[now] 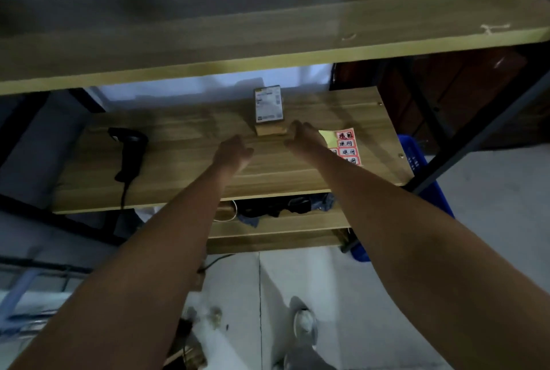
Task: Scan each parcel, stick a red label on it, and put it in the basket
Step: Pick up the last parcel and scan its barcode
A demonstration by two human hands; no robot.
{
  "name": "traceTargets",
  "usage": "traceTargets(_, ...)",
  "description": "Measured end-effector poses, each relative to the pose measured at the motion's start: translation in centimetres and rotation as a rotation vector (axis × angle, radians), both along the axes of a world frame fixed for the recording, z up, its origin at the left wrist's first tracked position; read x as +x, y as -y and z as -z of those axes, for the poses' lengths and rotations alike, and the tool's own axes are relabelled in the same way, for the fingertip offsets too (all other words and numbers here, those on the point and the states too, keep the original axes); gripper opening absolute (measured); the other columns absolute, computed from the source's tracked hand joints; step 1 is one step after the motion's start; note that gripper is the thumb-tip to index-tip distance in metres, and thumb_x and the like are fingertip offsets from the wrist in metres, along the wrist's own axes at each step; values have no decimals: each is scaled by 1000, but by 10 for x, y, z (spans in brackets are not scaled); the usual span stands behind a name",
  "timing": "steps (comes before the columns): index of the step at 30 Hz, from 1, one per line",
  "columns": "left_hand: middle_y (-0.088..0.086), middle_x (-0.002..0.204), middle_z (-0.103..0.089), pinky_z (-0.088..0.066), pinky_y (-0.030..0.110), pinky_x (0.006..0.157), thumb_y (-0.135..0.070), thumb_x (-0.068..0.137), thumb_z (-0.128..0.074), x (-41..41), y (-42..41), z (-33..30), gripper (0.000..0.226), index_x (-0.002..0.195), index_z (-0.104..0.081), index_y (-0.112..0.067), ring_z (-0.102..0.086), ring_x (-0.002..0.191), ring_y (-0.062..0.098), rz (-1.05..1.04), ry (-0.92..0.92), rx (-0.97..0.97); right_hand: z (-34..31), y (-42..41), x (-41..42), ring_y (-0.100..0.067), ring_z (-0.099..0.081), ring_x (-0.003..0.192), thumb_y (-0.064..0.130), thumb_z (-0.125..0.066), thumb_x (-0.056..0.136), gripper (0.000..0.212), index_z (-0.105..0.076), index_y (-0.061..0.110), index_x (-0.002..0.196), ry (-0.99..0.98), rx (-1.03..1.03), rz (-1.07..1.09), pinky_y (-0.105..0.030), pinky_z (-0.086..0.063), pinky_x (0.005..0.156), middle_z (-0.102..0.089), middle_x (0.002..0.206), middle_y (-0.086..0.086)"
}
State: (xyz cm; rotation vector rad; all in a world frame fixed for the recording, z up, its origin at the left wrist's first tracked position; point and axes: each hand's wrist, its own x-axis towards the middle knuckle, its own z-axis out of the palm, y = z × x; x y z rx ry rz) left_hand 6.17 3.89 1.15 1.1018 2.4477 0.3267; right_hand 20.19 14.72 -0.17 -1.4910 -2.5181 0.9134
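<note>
A small cardboard parcel (pixel 269 113) with a white shipping label lies mid-frame on the shelf; black scanner (pixel 128 150) at left, red label sheet (pixel 346 146) right, blue basket (pixel 416 161) at far right.

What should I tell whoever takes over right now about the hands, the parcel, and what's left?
Left hand and right hand: both reaching toward the parcel, holding nothing.
Parcel: on the middle shelf, shipping label up, no red label visible on it.
Scanner: lying on the shelf's left side.
Red label sheet: right of the parcel.
Blue basket: beyond the shelf's right end.
Left: scan, label, put it in the basket.
</note>
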Motion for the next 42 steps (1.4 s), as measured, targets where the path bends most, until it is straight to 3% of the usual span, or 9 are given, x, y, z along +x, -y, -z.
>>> traceTargets(8,20,126,-59,-44,36,92,-21,91,-52,-20,-54,38,39,125,-52,-1,-56,119,36,-177,181,198,34,-29,-23,-35,-53,119,29,-51,90,44,-44,15,131,-157,-114,156,-37,-43,94,-52,131,-13)
traceTargets(14,19,151,-37,-37,44,111,-41,91,-41,-49,-98,76,66,146,-35,-6,-40,136,33,-237,514,218,48,-51,-52,-29,-55,121,33,-52,94,61,-29,15,148,-281,-242,292,-31,-46,85,-48,144,-8)
traceTargets(19,19,143,-46,-46,31,92,-41,81,-52,-33,-84,67,75,144,-37,-2,-52,123,27,-337,719,373,56,-36,-75,-31,-62,103,40,-56,89,45,-53,14,126,-335,-245,368,-34,-45,75,-63,120,-11)
traceTargets(22,17,142,-46,-45,38,100,-31,95,-55,-28,-66,68,61,143,-33,-1,-49,128,31,-398,647,445,61,-19,-77,-27,-64,98,45,-58,89,43,-58,18,122,-368,-284,445,-32,-51,72,-66,117,-10)
traceTargets(27,10,125,-64,-51,52,95,-51,48,-90,-54,-36,101,105,133,-46,-8,-64,112,25,-496,1051,551,68,12,-82,-24,-65,96,43,-64,85,43,-51,21,119,-572,-363,484,-40,-59,73,-59,119,-8)
traceTargets(31,6,118,-67,-50,39,91,-34,68,-84,-62,1,64,58,117,-60,-16,-64,108,22,-526,1121,578,52,45,-99,-14,-66,84,31,-67,88,31,-51,19,111,-689,-499,443,-28,-55,67,-65,96,6)
traceTargets(35,11,117,-69,-53,47,93,-25,63,-88,-98,49,49,63,118,-60,-11,-67,107,28,-571,1157,667,39,80,-135,-10,-61,73,23,-53,97,16,-50,10,106,-790,-516,403,-13,-47,50,-61,85,4)
traceTargets(38,4,116,-69,-47,48,100,-32,56,-91,-126,92,40,73,118,-56,-16,-65,109,22,-589,1113,673,31,109,-165,-15,-64,78,34,-44,100,23,-56,15,103,-769,-578,386,-25,-50,62,-63,86,3)
traceTargets(42,-5,107,-68,-44,45,100,-24,75,-81,-160,151,38,43,112,-58,-25,-64,103,17,-668,1024,695,33,151,-205,-18,-66,75,34,-41,101,24,-55,24,84,-700,-567,281,-31,-54,65,-64,83,0)
